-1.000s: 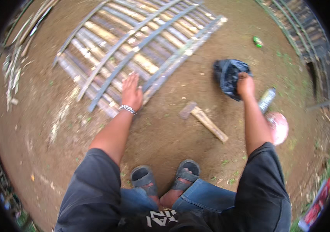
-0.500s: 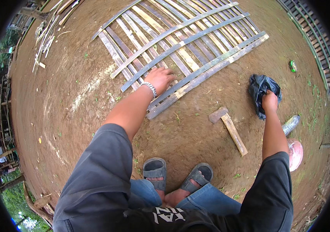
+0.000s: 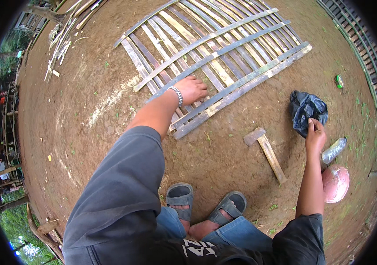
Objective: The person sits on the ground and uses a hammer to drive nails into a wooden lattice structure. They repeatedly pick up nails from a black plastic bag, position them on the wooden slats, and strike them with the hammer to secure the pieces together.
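Observation:
A panel of bamboo slats [image 3: 223, 33] lies on the ground ahead, with longer strips laid across it. My left hand [image 3: 193, 89], wearing a chain bracelet, is over its near edge with loosely bent fingers. The hand seems to rest on the strips, its underside hidden. To the right, my right hand [image 3: 315, 134] is at the near edge of a crumpled black plastic bag [image 3: 305, 106]. Its thumb and fingers are pinched together, and whatever is between them is too small to name. A hammer [image 3: 265, 152] with a wooden handle lies between the hands.
A clear plastic bottle [image 3: 334, 150] and a rounded pink object [image 3: 335, 183] lie beside my right forearm. A small green item [image 3: 339, 81] is farther right. Loose bamboo strips [image 3: 64, 42] lie at the far left. A bamboo fence [image 3: 358, 48] runs along the right.
My right hand has drawn back out of the black bag toward me and its fingers now pinch. The left hand stays over the panel. The whole view has shifted slightly.

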A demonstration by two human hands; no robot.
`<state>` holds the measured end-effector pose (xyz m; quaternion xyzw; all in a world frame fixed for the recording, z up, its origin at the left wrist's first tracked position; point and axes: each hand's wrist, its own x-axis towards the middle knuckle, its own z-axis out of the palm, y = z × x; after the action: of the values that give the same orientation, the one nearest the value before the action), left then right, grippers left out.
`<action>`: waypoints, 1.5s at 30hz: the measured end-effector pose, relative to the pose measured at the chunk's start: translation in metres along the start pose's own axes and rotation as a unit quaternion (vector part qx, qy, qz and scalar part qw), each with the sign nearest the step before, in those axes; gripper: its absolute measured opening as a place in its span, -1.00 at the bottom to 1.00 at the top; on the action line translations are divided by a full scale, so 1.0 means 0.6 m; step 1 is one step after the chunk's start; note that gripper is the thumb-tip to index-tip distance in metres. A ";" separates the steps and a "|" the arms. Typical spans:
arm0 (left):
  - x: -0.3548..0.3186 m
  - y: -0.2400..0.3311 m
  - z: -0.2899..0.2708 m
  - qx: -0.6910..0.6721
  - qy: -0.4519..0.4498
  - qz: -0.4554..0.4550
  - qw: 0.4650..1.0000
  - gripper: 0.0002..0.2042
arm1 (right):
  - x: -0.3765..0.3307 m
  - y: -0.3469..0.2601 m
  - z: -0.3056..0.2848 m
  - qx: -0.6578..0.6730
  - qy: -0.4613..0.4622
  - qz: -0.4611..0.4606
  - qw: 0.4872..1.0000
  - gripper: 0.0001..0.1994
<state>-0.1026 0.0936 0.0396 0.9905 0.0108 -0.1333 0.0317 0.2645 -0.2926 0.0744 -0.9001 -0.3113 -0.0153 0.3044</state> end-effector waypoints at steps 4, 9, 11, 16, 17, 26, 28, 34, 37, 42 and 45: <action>0.000 0.001 0.008 0.012 0.040 0.006 0.999 -0.70 | -0.051 -0.057 0.007 0.053 -0.009 -0.036 0.998 -0.83; 0.020 0.014 0.005 0.007 0.051 0.007 0.999 -0.69 | -0.112 -0.142 0.030 0.116 -0.064 -0.062 0.989 -0.88; 0.027 0.016 0.007 0.004 0.050 0.009 0.999 -0.68 | -0.131 -0.162 0.040 0.140 -0.088 -0.069 0.984 -0.88; 0.013 0.010 0.028 -0.034 0.073 -0.011 0.997 -0.64 | -0.163 -0.214 0.066 0.186 -0.155 -0.050 0.969 -0.89; 0.015 0.009 0.024 -0.039 0.077 -0.010 0.996 -0.65 | -0.167 -0.218 0.066 0.185 -0.164 -0.052 0.968 -0.89; 0.020 0.007 0.009 -0.028 0.042 -0.024 0.998 -0.63 | -0.197 -0.225 0.095 0.227 -0.200 -0.046 0.952 -0.90; 0.024 0.011 0.010 -0.034 0.063 -0.011 0.997 -0.63 | -0.202 -0.225 0.102 0.226 -0.211 -0.047 0.950 -0.90; 0.027 0.010 0.031 -0.045 0.083 0.004 0.996 -0.67 | -0.211 -0.231 0.113 0.224 -0.222 -0.071 0.946 -0.89; 0.024 0.011 0.036 -0.062 0.099 0.002 0.993 -0.66 | -0.211 -0.236 0.110 0.218 -0.233 -0.057 0.946 -0.89; 0.025 0.011 0.028 -0.043 0.081 0.000 0.996 -0.66 | -0.206 -0.236 0.109 0.210 -0.237 -0.056 0.947 -0.89; 0.024 0.012 0.022 -0.046 0.076 0.001 0.996 -0.66 | -0.204 -0.239 0.107 0.205 -0.239 -0.055 0.948 -0.88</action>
<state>-0.0919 0.0858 0.0233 0.9953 0.0187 -0.0573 0.0763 0.0738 -0.2353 0.0728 -0.7771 -0.4199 0.2477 0.3980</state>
